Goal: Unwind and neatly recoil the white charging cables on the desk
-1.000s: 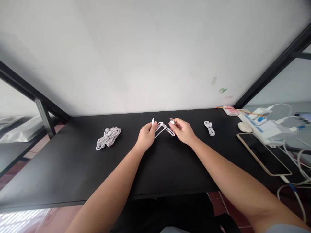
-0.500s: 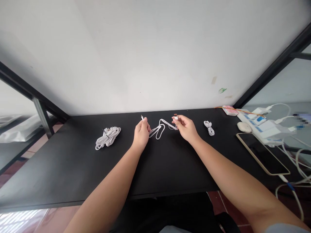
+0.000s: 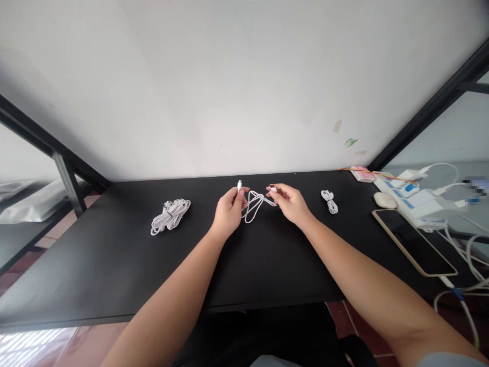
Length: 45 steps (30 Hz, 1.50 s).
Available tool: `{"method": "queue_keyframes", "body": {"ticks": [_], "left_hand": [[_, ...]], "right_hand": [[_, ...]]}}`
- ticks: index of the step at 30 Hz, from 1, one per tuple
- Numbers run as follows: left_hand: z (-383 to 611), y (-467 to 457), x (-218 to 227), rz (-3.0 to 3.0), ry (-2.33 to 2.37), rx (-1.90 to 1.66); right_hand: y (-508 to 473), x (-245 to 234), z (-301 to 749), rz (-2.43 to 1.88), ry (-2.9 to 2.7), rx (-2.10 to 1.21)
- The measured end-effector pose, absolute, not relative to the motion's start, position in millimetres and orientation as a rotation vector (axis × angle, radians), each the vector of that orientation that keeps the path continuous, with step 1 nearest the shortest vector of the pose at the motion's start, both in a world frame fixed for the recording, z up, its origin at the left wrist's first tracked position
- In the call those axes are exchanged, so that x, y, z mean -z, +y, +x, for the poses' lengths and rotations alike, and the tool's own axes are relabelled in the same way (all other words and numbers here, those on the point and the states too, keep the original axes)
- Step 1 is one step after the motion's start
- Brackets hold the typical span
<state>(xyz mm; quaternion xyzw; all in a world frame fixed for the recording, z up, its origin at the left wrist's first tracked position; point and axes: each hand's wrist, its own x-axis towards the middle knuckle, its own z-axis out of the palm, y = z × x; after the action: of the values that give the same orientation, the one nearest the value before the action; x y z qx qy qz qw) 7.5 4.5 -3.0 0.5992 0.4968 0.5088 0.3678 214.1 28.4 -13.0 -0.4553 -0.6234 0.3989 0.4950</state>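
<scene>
A white USB cable hangs in loose loops between my two hands, just above the black table. My left hand pinches it near one end, and a small white plug points up past the thumb. At the other end, my right hand grips the larger USB plug, which shows orange-red at its tip. To the left of my hands lies a tied bundle of white cables. A smaller tied white cable rests to the right of my right hand.
A phone with a cable plugged in lies at the right, near a white earbud-like case. Behind it are a power strip with chargers and a pink-and-white box. The wall rises behind the table.
My left hand has moved right, closer to my right hand, and its plug now stands more upright. The cable loops between them have drawn together. My right hand has shifted slightly left.
</scene>
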Motion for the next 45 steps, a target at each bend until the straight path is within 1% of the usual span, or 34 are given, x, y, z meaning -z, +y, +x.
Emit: {"method": "queue_keyframes", "body": {"ticks": [5, 18, 24, 28, 34, 45], "left_hand": [[8.2, 5.2, 5.1, 1.481, 1.193, -1.296], [8.5, 7.7, 7.2, 1.426, 1.196, -1.283], [10.0, 3.9, -1.6, 1.460, 1.242, -1.354], [12.1, 6.0, 3.0, 1.357, 1.071, -1.370], [12.8, 10.8, 3.1, 1.103, 0.896, -1.406], [7.4, 4.5, 5.9, 1.482, 1.258, -1.406]], "right_hand": [[28.2, 13.0, 214.1, -1.105, -1.514, -0.969], [28.3, 15.4, 212.8, -1.113, -1.526, -0.966], [30.6, 19.9, 212.1, -1.084, -1.520, -0.957], [33.7, 27.2, 213.8, -1.145, -1.518, -0.942], [27.2, 18.2, 213.8, -1.141, -1.568, -0.950], [27.0, 11.9, 211.7, -1.079, -1.477, -1.006]]}}
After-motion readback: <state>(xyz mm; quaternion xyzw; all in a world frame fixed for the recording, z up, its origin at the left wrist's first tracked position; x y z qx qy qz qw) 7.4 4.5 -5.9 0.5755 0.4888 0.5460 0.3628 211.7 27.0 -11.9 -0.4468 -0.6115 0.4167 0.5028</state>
